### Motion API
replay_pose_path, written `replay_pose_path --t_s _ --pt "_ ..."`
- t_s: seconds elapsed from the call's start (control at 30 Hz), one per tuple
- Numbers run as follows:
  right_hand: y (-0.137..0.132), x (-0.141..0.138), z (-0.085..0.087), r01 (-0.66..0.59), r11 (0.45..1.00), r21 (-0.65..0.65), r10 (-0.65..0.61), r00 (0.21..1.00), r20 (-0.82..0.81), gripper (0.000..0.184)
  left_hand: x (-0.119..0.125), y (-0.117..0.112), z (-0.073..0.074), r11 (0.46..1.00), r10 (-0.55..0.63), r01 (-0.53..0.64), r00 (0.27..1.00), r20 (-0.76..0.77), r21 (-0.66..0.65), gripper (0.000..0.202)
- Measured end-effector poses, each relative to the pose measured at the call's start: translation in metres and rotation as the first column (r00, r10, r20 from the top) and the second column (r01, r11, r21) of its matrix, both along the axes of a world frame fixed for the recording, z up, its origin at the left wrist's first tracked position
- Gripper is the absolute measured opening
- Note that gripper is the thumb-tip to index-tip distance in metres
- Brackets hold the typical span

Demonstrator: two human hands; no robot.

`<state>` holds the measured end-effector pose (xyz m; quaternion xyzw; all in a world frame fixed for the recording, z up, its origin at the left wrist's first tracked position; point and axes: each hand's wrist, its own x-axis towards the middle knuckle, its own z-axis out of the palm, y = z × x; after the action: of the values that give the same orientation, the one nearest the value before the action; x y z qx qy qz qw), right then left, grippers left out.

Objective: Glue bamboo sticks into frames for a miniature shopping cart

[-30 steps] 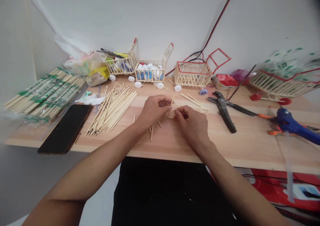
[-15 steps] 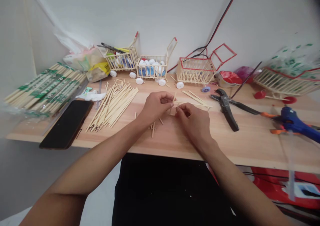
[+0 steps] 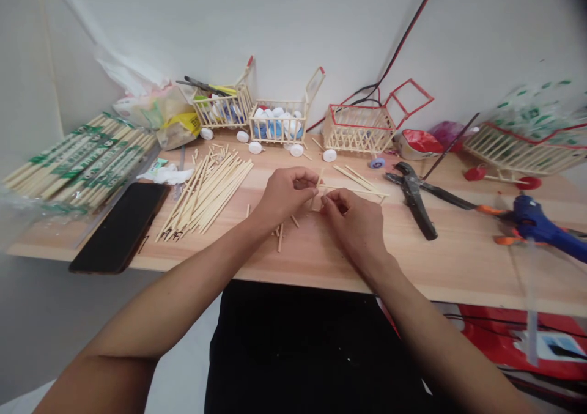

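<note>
Over the middle of the table, my left hand (image 3: 293, 191) pinches a small frame of thin wooden sticks (image 3: 353, 189) at its left end. My right hand (image 3: 353, 215) is closed at the near side of that frame, thumb and fingertips together on a stick; the fingers partly hide the grip. One long stick of the frame stretches right, past my right hand. A few short cut sticks (image 3: 280, 236) lie below my left hand. To its left is a loose pile of wooden sticks (image 3: 211, 194).
Miniature stick carts (image 3: 360, 129) line the wall. Black-handled cutters (image 3: 415, 203) and a blue glue gun (image 3: 541, 224) lie at right. A dark phone (image 3: 120, 227) and wrapped chopsticks (image 3: 82, 163) are at left. The table's front edge (image 3: 293, 282) runs before my lap.
Both hands keep nearly the same place and grip on the stick frame. The view has shifted very slightly; nothing else visibly moved.
</note>
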<state>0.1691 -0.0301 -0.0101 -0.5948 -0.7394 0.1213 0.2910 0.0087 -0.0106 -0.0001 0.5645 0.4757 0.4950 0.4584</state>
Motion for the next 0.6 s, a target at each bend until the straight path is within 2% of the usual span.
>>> replay_pose_path --t_s 0.43,0.5,0.6 --pt "-0.002 0.004 -0.001 -0.019 0.999 0.025 0.019 1.000 0.007 0.015 0.000 0.000 0.000 1.000 0.014 -0.014 1.000 -0.006 -0.012 0.015" --pt "-0.004 0.008 0.003 -0.054 0.998 0.045 0.054 0.999 -0.002 0.016 0.000 0.000 0.000 1.000 0.016 -0.016 1.000 -0.008 -0.014 0.015" --pt "-0.002 0.018 0.019 -0.086 0.990 0.115 0.090 0.995 -0.034 0.018 0.001 0.001 -0.001 1.000 0.024 -0.024 1.000 -0.005 -0.017 0.015"
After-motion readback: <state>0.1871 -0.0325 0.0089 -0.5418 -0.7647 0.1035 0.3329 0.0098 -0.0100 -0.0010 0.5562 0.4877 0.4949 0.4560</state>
